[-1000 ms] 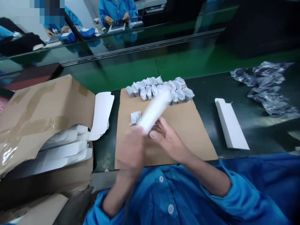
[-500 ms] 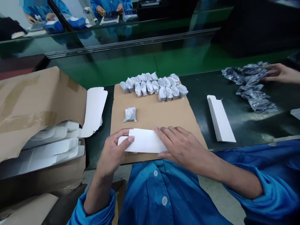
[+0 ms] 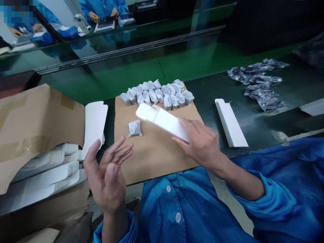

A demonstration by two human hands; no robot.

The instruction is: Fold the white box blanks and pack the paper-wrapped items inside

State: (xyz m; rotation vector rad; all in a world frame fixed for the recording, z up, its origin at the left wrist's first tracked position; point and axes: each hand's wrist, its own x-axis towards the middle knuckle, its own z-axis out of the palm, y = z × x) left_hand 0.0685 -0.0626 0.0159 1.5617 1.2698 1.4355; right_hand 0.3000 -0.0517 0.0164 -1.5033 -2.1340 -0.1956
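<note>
A narrow white carton (image 3: 164,120) is held up over the cardboard sheet (image 3: 162,152), tilted, its flap end pointing to the upper left. My right hand (image 3: 201,140) grips its right end. My left hand (image 3: 110,175) is raised at the left of the sheet, fingers spread and holding nothing. Just beyond it sits a single small wrapped packet (image 3: 134,128). Behind, several similar grey packets (image 3: 154,94) in whitish wrapping stand in rows along the sheet's far side.
At left, a big cardboard box (image 3: 37,118) holds several flat white cartons (image 3: 58,175); a stack of white blanks (image 3: 95,125) lies beside it. Right of the sheet are another white carton (image 3: 231,123) and plastic-wrapped dark items (image 3: 263,89). Co-workers in blue (image 3: 103,10) sit across the bench.
My left hand has let go of the white carton and moved left, opening. My right hand has lifted and tilted the carton. A co-worker's hand at right has left the view.
</note>
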